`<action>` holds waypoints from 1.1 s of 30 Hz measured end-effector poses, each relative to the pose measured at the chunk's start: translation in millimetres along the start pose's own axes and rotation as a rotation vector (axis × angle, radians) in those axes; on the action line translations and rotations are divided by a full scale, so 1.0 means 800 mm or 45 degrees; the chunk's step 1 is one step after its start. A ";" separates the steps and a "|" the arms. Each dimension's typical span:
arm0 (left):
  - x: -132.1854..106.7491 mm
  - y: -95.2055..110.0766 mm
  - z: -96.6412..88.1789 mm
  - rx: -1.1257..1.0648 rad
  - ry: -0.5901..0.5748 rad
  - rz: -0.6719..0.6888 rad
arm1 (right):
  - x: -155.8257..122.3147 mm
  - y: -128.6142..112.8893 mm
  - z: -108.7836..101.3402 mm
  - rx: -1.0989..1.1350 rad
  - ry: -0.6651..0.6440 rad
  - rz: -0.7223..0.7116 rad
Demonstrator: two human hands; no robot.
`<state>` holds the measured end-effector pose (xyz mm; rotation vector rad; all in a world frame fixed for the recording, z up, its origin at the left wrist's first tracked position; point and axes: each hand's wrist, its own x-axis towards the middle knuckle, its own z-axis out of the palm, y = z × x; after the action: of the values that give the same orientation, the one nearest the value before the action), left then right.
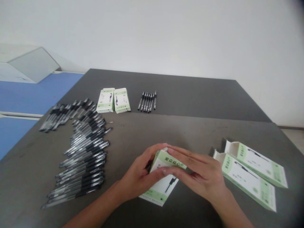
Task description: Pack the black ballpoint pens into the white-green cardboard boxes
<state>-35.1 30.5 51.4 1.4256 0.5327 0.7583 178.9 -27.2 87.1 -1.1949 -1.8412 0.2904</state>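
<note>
The left hand (136,175) and right hand (197,172) pressed together around a green-and-white box (161,191) (pen printed on it) between them.

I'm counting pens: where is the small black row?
The row of black plastic pens lies far up the dark grey table in the head view, just right of two green-and-white cardboard pen boxes.

pen box (161,190): white, pale green | gel pens (83,158): black, clear | table (190,133): grey

A dark grey table (190,133) holds gel pens (83,158) and green-white cartons (247,180).
</note>
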 end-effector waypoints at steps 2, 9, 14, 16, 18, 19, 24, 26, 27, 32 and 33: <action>0.000 0.000 0.004 -0.059 -0.024 0.018 | -0.001 -0.002 0.001 0.012 -0.004 0.006; -0.006 -0.002 0.009 0.019 0.022 0.210 | -0.004 -0.013 0.007 0.026 0.043 0.135; -0.015 -0.004 0.004 0.348 0.051 0.407 | -0.006 -0.014 0.012 0.047 0.111 -0.052; -0.019 -0.007 0.004 0.415 0.064 0.472 | -0.009 -0.014 0.013 0.002 0.156 -0.096; -0.020 -0.009 0.004 0.462 0.057 0.528 | -0.012 -0.014 0.014 -0.023 0.169 -0.119; -0.019 -0.010 0.004 0.485 0.045 0.555 | -0.013 -0.015 0.015 -0.018 0.159 -0.130; -0.016 -0.012 0.002 0.544 -0.016 0.780 | -0.026 -0.016 0.017 0.051 0.200 -0.179; -0.016 -0.013 0.002 0.534 -0.037 0.794 | -0.032 -0.016 0.018 0.065 0.199 -0.161; -0.017 -0.014 0.003 0.520 -0.032 0.786 | -0.035 -0.016 0.017 0.063 0.178 -0.145; -0.017 -0.023 0.009 0.467 0.109 0.802 | -0.032 -0.019 0.015 -0.029 0.180 -0.141; -0.018 -0.025 0.010 0.482 0.124 0.804 | -0.028 -0.019 0.015 -0.042 0.203 -0.153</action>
<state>-36.0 15.3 30.9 1.9519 0.3016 1.2805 162.9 -50.6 76.9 -1.0925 -1.7758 0.0945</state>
